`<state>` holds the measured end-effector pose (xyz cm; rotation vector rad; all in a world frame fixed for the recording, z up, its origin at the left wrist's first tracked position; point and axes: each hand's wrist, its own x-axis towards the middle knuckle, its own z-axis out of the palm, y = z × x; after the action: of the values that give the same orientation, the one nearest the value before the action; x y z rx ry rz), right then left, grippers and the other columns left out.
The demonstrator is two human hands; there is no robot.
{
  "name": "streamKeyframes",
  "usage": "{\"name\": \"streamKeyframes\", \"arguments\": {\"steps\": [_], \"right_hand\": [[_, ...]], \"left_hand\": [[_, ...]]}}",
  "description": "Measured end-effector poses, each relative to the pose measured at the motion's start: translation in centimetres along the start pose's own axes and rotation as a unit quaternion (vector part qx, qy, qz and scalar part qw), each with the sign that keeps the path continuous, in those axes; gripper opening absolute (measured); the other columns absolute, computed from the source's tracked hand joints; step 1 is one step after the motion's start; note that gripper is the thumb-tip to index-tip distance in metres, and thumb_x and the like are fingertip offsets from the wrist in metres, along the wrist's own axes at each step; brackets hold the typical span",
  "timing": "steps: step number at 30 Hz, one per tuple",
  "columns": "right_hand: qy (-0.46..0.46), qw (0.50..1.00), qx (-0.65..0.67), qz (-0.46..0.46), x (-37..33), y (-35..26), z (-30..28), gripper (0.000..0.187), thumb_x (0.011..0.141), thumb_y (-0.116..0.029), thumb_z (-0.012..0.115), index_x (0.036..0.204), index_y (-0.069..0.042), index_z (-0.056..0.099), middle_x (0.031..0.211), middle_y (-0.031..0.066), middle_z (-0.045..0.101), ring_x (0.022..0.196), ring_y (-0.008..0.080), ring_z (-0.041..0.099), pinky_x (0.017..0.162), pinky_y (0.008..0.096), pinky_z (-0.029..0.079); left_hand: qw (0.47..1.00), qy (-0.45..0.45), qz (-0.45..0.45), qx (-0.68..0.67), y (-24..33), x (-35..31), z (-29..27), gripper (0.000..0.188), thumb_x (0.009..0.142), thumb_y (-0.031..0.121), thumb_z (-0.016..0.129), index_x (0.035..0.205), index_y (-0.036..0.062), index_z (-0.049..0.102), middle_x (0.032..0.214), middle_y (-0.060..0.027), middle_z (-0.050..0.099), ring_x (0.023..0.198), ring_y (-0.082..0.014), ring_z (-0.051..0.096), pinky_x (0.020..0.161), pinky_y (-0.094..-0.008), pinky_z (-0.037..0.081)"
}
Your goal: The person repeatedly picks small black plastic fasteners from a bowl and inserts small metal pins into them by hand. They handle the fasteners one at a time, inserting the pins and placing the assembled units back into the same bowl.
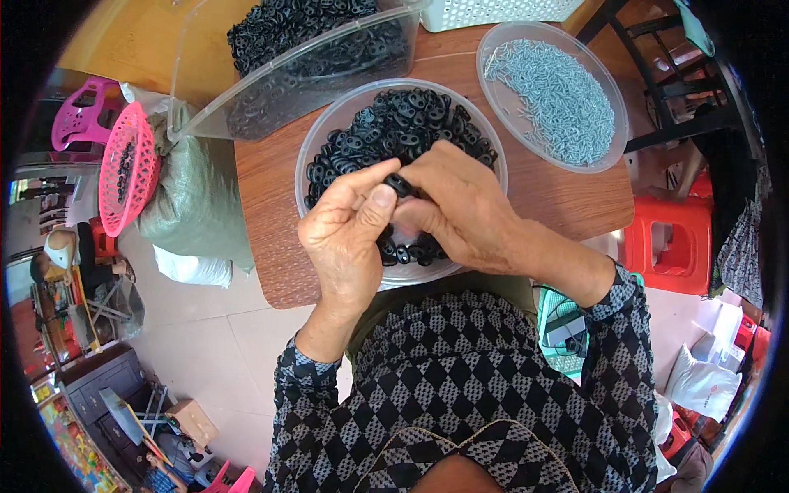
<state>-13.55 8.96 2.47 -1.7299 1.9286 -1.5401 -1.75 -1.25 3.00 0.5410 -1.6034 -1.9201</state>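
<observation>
My left hand [345,226] pinches a small black plastic piece [399,185] between thumb and fingers, above a round clear tub [308,148]. Closed at the fingertips, my right hand [464,205] meets the same piece from the right; whatever is in its fingers is hidden. Heaped in the tub under both hands are many black plastic pieces [394,123], rounded and with two holes. To the right of the tub, an oval clear tray [612,152] holds a pile of silvery screws [555,99].
A clear bin [288,70] of similar black pieces stands at the far left of the wooden table [283,263], beside a white basket [493,12]. A pink basket [140,197] rests by a green sack [197,189]. Right of the table are a red stool [670,246] and a black chair [674,86].
</observation>
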Motion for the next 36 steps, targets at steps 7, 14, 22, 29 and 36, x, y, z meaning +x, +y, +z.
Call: {"name": "streamKeyframes", "arguments": {"steps": [7, 14, 22, 29, 36], "right_hand": [[0.027, 0.999, 0.039, 0.011, 0.0, -0.4, 0.1, 0.014, 0.076, -0.010, 0.063, 0.083, 0.000, 0.056, 0.071, 0.0113, 0.050, 0.068, 0.0292, 0.048, 0.060, 0.0396, 0.039], [0.056, 0.998, 0.040, 0.003, -0.5, -0.5, 0.7, 0.020, 0.071, -0.004, 0.065, 0.088, 0.002, 0.057, 0.071, 0.0110, 0.051, 0.066, 0.0284, 0.047, 0.058, 0.0387, 0.039], [0.071, 0.997, -0.015, -0.040, -0.9, -0.1, 1.3, 0.020, 0.068, -0.002, 0.065, 0.084, 0.002, 0.055, 0.070, 0.0105, 0.048, 0.065, 0.0274, 0.046, 0.056, 0.0378, 0.038], [0.065, 0.997, 0.032, 0.012, -0.5, 0.1, 0.9, 0.014, 0.069, -0.004, 0.065, 0.081, 0.000, 0.059, 0.071, 0.0093, 0.056, 0.067, 0.0264, 0.051, 0.060, 0.0356, 0.042], [0.030, 0.980, 0.093, 0.174, -1.1, -0.7, 0.1, 0.006, 0.074, -0.004, 0.064, 0.078, -0.001, 0.061, 0.070, 0.0086, 0.058, 0.065, 0.0210, 0.055, 0.060, 0.0328, 0.044]], "left_hand": [[1.000, 0.009, -0.003, -0.026, 0.9, -0.7, 0.7, 0.022, 0.088, 0.005, 0.058, 0.107, -0.0056, 0.061, 0.085, -0.0077, 0.064, 0.069, -0.0089, 0.059, 0.064, -0.0195, 0.049], [0.999, 0.022, 0.012, -0.035, 0.4, -1.5, 1.0, 0.022, 0.089, 0.003, 0.057, 0.109, -0.0062, 0.059, 0.085, -0.0100, 0.063, 0.067, -0.0129, 0.060, 0.063, -0.0245, 0.053], [0.997, 0.063, 0.023, -0.030, -0.1, -1.9, 1.7, 0.016, 0.084, 0.002, 0.063, 0.098, -0.0065, 0.062, 0.088, -0.0077, 0.064, 0.072, -0.0089, 0.057, 0.067, -0.0214, 0.048], [0.999, 0.014, -0.037, -0.007, 0.7, -0.6, 0.2, 0.015, 0.088, 0.005, 0.059, 0.098, -0.0059, 0.060, 0.078, -0.0093, 0.064, 0.064, -0.0110, 0.060, 0.061, -0.0224, 0.050], [0.997, 0.018, -0.072, -0.016, 0.2, -1.0, -0.4, 0.014, 0.089, 0.003, 0.057, 0.098, -0.0071, 0.058, 0.077, -0.0107, 0.064, 0.064, -0.0133, 0.061, 0.060, -0.0234, 0.051]]}}
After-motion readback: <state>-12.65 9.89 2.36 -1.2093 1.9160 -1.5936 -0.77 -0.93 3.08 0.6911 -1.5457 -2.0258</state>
